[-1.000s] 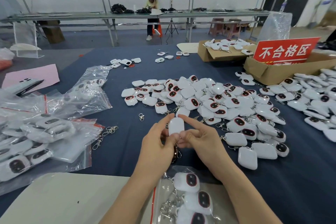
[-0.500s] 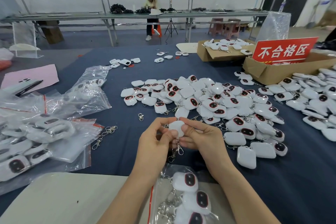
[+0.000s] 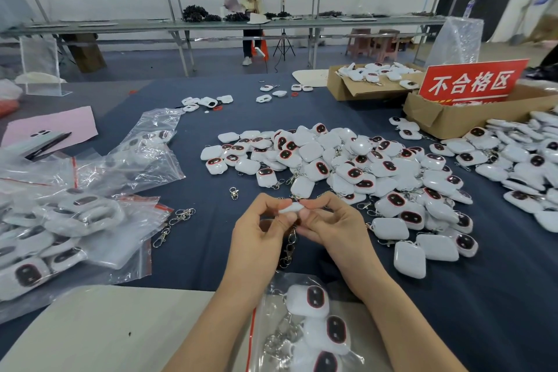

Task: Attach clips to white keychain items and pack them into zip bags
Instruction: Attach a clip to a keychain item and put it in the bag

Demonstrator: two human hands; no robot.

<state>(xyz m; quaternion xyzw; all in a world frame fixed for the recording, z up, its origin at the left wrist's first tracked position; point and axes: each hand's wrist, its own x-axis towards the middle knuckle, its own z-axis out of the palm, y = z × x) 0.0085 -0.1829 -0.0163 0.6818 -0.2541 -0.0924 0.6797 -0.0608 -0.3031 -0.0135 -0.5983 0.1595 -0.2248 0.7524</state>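
Above a dark blue tablecloth (image 3: 196, 251), a person's left hand (image 3: 259, 229) and right hand (image 3: 329, 226) meet, each pinching one end of a small white rounded plastic keychain item (image 3: 291, 208) between thumb and curled fingers. The item lies edge-on between the fingertips, and a silver metal clip on a short chain (image 3: 289, 246) dangles beneath it. To do this step well, it seems best to keep one hand steady on the casing while the other works the clip's ring fully through its loop, then tug lightly before dropping it into the clear zip bag with a red seal strip (image 3: 302, 326) lying just below the wrists. A second ago the item stood upright, its flat white back showing; now it is tipped flat, and the chain hangs in plain view.
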